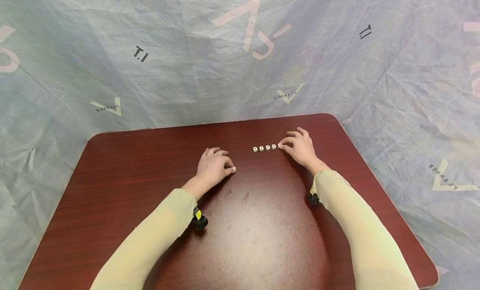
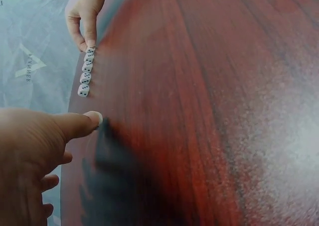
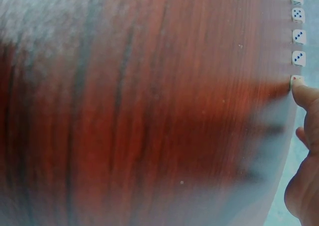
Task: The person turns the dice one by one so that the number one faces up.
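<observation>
My left hand (image 1: 214, 167) pinches a small white die (image 1: 234, 169) between thumb and forefinger, close to the tabletop; whether the die touches the wood I cannot tell. In the left wrist view the thumb (image 2: 82, 124) mostly hides that die. Farther back, several white dice (image 1: 261, 148) stand in a straight row with small gaps. My right hand (image 1: 301, 148) pinches the die at the row's right end (image 1: 280, 146), its other fingers spread beyond. Red pips show on that end die (image 3: 296, 80) in the right wrist view, while neighbouring dice (image 3: 298, 58) show blue pips.
The dark red wooden table (image 1: 131, 165) has rounded corners and a glossy glare near its front. Behind and beside it hangs a grey printed cloth (image 1: 210, 73). A black wrist camera (image 1: 200, 221) sits under the left sleeve, another (image 1: 313, 197) under the right.
</observation>
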The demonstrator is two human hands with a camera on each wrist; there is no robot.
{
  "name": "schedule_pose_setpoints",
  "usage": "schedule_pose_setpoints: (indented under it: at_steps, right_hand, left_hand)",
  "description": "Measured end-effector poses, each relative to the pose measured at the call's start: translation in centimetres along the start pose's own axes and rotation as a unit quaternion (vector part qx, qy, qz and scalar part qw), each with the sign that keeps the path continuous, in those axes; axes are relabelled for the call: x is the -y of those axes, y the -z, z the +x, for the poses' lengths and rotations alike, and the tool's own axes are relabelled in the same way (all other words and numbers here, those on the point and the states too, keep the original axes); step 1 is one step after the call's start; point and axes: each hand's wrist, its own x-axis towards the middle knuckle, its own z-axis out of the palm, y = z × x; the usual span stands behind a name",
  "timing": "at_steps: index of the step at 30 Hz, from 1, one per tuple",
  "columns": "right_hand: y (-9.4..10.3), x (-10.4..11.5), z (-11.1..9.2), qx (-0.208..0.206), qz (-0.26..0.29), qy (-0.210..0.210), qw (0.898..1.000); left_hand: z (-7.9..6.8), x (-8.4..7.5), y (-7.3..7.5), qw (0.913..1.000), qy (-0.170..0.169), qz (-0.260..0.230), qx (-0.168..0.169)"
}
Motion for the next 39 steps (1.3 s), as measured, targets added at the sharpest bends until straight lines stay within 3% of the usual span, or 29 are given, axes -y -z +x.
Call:
schedule_pose_setpoints:
  at_steps: [4,7,11,16,23,26,29,35,39]
  right_hand:
    - [0.0,0.0,0.0,-0.002,0.003,0.002,1.000]
    - [0.0,0.0,-0.1,-0.001,0.009,0.002,1.000]
    - [0.0,-0.1,0.0,0.000,0.012,0.000,1.000]
    - [-0.1,-0.2,0.0,-0.002,0.010,0.001,1.000]
    - [-0.1,-0.4,-0.2,0.000,0.013,0.002,1.000]
    - [0.0,-0.4,-0.3,0.000,0.016,-0.001,1.000]
    - [0.1,-0.5,-0.3,0.001,0.017,-0.004,1.000]
    - [0.1,-0.5,-0.3,-0.002,0.017,-0.005,1.000]
    - [0.1,-0.4,-0.3,-0.001,0.015,-0.005,1.000]
  left_hand:
    - [0.1,0.4,0.3,0.9977,0.011,-0.062,-0.027]
    - [0.0,0.6,0.7,0.9891,0.022,-0.137,-0.050]
    - [-0.1,0.8,1.0,0.9678,0.024,-0.237,-0.081]
    - [-0.2,0.9,1.0,0.9331,0.032,-0.342,-0.105]
    - [-0.3,0.4,0.3,0.8925,0.046,-0.431,-0.126]
    - [-0.3,0.2,-0.4,0.8828,0.058,-0.449,-0.126]
    - [-0.1,0.0,-1.1,0.8882,0.074,-0.435,-0.128]
    - [0.3,0.2,-2.4,0.9265,0.101,-0.335,-0.138]
    - [0.3,0.5,-2.8,0.9421,0.107,-0.289,-0.133]
